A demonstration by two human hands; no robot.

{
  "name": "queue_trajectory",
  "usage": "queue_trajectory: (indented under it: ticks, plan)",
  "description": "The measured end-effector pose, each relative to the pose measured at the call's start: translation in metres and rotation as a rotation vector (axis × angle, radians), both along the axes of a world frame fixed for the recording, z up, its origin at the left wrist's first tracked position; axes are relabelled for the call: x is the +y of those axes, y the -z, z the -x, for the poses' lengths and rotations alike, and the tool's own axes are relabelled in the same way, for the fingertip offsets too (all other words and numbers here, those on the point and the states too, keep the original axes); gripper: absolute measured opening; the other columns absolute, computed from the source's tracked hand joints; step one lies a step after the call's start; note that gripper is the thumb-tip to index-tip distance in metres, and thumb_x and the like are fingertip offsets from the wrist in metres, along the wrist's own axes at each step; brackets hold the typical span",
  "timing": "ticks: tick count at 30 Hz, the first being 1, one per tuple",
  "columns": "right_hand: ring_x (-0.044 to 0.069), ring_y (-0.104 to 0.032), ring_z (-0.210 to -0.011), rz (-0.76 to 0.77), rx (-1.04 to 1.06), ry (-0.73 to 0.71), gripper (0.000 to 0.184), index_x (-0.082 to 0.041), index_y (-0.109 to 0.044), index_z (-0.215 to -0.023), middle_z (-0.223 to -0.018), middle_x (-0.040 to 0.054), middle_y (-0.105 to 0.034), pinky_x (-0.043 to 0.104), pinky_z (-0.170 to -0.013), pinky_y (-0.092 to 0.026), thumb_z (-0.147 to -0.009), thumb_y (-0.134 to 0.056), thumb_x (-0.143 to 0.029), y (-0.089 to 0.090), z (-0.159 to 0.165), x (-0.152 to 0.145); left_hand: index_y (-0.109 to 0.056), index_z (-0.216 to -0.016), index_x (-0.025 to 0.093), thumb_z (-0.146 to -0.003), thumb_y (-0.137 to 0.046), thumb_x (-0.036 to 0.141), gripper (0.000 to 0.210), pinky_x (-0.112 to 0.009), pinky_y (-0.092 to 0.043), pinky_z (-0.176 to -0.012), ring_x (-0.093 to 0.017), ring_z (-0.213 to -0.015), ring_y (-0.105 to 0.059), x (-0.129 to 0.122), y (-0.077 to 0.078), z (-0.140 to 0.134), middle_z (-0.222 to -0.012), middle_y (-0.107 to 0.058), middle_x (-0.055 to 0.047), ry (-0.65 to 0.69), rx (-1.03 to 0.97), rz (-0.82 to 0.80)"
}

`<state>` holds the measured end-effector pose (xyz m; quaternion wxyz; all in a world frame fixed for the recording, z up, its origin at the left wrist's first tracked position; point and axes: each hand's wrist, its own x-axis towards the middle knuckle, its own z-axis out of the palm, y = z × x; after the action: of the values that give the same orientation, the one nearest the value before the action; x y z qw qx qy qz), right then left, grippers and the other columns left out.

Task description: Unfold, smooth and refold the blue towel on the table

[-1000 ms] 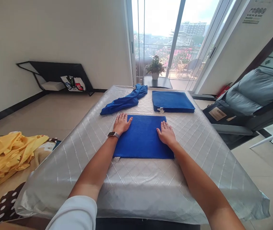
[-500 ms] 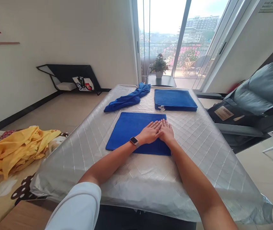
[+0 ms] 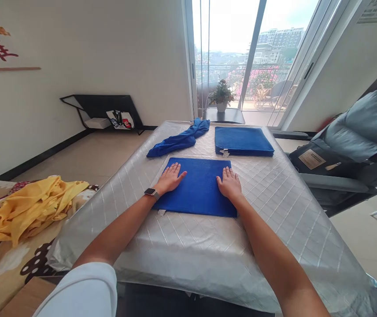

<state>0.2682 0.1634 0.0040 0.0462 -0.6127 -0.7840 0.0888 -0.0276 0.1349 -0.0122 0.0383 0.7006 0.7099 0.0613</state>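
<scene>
A blue towel (image 3: 199, 189), folded into a flat rectangle, lies on the table in front of me. My left hand (image 3: 170, 178) rests on its left side, fingers stretched out and thumb apart; a watch is on that wrist. On the right edge of the towel my right hand (image 3: 229, 182) lies flat, open too. A small white tag (image 3: 161, 212) pokes out at the towel's near left edge. Beyond it, at the back right, sits a neat stack of folded blue towels (image 3: 244, 141). A crumpled blue towel (image 3: 180, 138) lies at the back left.
A silvery quilted cover (image 3: 274, 220) drapes the table. Yellow cloth (image 3: 36, 207) is heaped on a patterned surface at the left. At the right stands a dark chair (image 3: 337, 185) with bedding on it. A potted plant (image 3: 221, 97) stands on a chair beyond the table.
My left hand has slid left across the towel, away from my right hand, to its left side. The right hand has stayed near the right edge. The view has shifted slightly.
</scene>
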Motion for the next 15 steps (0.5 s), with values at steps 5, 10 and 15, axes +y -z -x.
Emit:
queue_trajectory:
  ticks: [5, 10, 15]
  plan:
    - [0.024, -0.015, -0.162, -0.012, -0.018, -0.001, 0.07, -0.005, -0.024, -0.167, -0.175, 0.0143, -0.019, 0.044, -0.13, -0.014, -0.109, -0.021, -0.046, 0.001, -0.001, 0.002, -0.027, -0.164, 0.002, -0.106, -0.012, 0.065, 0.087, -0.045, -0.022, -0.129, -0.029, -0.16, -0.024, -0.011, 0.011, 0.038, -0.171, -0.025, -0.022, -0.089, -0.035, -0.042]
    - [0.026, -0.019, -0.161, -0.041, -0.036, 0.001, 0.07, -0.005, -0.027, -0.166, -0.174, 0.0134, -0.022, 0.043, -0.13, -0.016, -0.109, -0.021, -0.045, 0.001, -0.001, -0.001, -0.026, -0.163, -0.001, -0.103, -0.011, 0.072, 0.096, -0.044, -0.017, -0.131, -0.03, -0.16, -0.022, -0.013, 0.009, 0.034, -0.172, -0.023, -0.023, -0.067, -0.071, -0.033]
    - [0.027, -0.022, -0.16, -0.116, -0.076, 0.0, 0.068, -0.002, -0.031, -0.164, -0.172, 0.0145, -0.028, 0.045, -0.13, -0.017, -0.108, -0.023, -0.04, -0.006, 0.004, -0.007, -0.029, -0.163, 0.002, -0.103, -0.009, 0.071, 0.094, -0.046, -0.02, -0.13, -0.031, -0.16, -0.025, -0.016, 0.003, 0.032, -0.171, -0.027, -0.021, -0.06, -0.085, -0.06]
